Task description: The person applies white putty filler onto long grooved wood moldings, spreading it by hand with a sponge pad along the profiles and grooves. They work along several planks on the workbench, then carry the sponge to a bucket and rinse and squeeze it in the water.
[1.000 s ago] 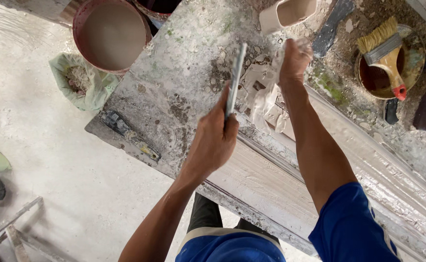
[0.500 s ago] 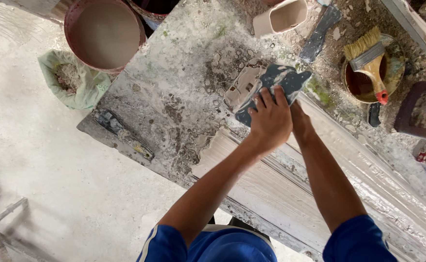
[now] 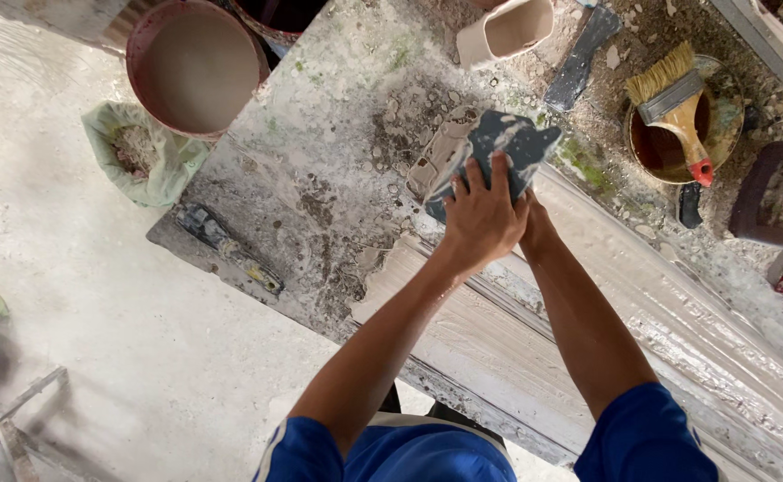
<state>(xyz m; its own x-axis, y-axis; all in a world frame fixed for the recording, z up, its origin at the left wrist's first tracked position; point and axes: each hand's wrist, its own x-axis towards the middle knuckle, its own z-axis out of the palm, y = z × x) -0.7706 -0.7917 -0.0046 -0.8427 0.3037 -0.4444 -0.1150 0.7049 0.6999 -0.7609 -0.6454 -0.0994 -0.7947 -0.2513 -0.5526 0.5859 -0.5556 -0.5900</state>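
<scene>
Clearly, both hands press on one flat dark blue-grey metal template with a cut profile edge (image 3: 508, 143), which lies on the plaster-crusted grey worktable (image 3: 320, 178) at the far end of a long white moulded plaster strip (image 3: 516, 330). The left hand (image 3: 481, 219) is flat on top of it, fingers spread apart and pushing down, probably to keep the plate steady. The right hand (image 3: 534, 228) is mostly hidden under the left one, so I cannot tell how its fingers stand.

Tools stay around the work, within reach: a cream rectangular plastic cup (image 3: 508, 31), a dark flat scraper blade (image 3: 579, 58), and a wide straw-bristle brush with red handle tip (image 3: 673, 103) resting across a round brown bowl (image 3: 650, 147). At the table's left corner stand a big round reddish bucket of grey paste (image 3: 195, 67) and an open pale green sack of powder (image 3: 137, 152) on the floor; no label is readable on it.
</scene>
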